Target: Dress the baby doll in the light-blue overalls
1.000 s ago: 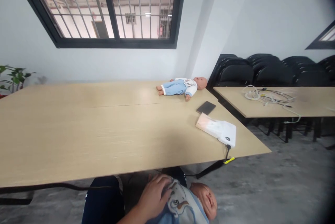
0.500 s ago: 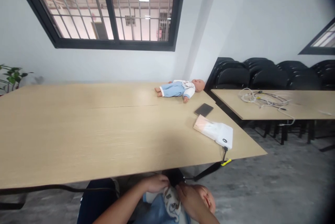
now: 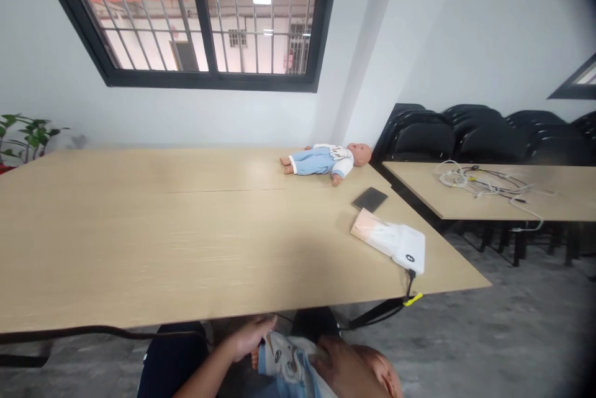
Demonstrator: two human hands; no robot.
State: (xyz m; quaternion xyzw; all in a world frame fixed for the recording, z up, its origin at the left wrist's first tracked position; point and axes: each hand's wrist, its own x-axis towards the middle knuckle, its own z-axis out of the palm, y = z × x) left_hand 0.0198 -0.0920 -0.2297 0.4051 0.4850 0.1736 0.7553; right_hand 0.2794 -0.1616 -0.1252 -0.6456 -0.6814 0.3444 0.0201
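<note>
On my lap, below the table's near edge, lies a baby doll (image 3: 386, 373) with its head toward the right. It wears a light blue and white doll's outfit (image 3: 291, 364) printed with an animal face. At the outfit's left edge, the fingers of my left hand (image 3: 251, 337) are closed on the cloth. My right hand (image 3: 342, 366) lies over the doll's upper body beside its head, fingers curled against the outfit; the fingertips are partly hidden. A small doll hand shows just under my left hand.
A second doll (image 3: 316, 161) in similar clothes lies on its back on the wooden table (image 3: 162, 243). Nearby are a dark phone (image 3: 370, 199), a tissue pack (image 3: 372, 230) and a white power bank (image 3: 410, 249) with a cable. Tangled cables (image 3: 479, 180) lie on another table.
My left hand has moved left, pulling the outfit's printed front that way, so my hands are farther apart. My right hand stays by the doll's head. The view has shifted slightly.
</note>
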